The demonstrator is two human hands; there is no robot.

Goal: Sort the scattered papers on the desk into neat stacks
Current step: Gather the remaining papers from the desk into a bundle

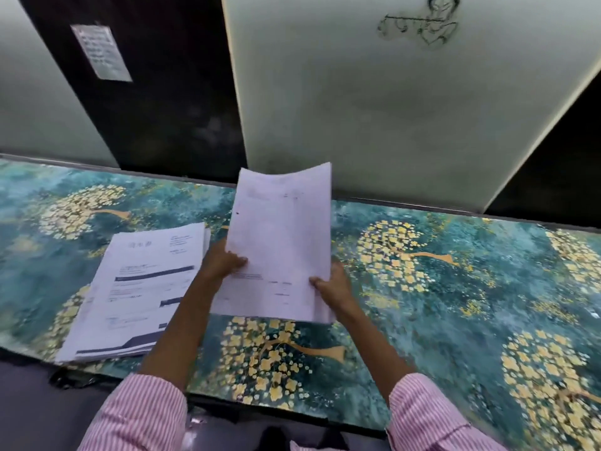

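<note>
One stack (136, 294) on table (455, 288), slightly fanned. Right of stack, left hand (224, 262) and right hand (331, 284): fingers grasping lifted sheaf (276, 249). Likely left: set sheaf down, square edges.

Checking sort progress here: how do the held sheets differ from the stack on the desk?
The held sheets are tilted up off the desk, gripped by the left hand and right hand; the stack lies flat on it. The held sheets' facing side looks nearly blank; the stack's top page shows dark bands. The held sheets curl at the far edge; the stack is slightly fanned. Both are white paper.
</note>
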